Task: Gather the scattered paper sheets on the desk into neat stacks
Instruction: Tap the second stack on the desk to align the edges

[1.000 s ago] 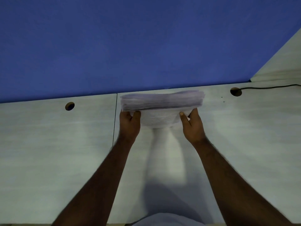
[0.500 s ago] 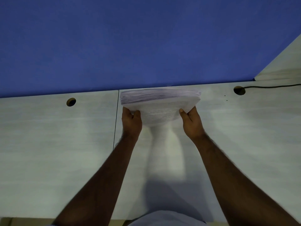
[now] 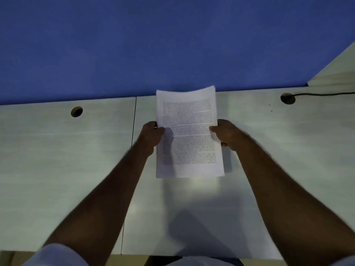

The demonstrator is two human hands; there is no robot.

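Tilted up since 0.5 s ago, the paper stack [image 3: 189,131] shows printed text; both hands [image 3: 151,134] [image 3: 227,134] grip its sides above the desk [image 3: 57,160]. Cable holes [image 3: 76,111] [image 3: 287,98] at 10 and 2 o'clock, blue partition [image 3: 153,45] behind.

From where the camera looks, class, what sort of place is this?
Probably an office workstation. A pale desk with round cable holes, a blue partition panel behind it, and a cable running into one hole suggest so. Both hands hold printed paper sheets.

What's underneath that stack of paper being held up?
Below the paper stack, gripped by the left hand and right hand, lies pale desk with its shadow. The patch directly behind the sheets is covered.
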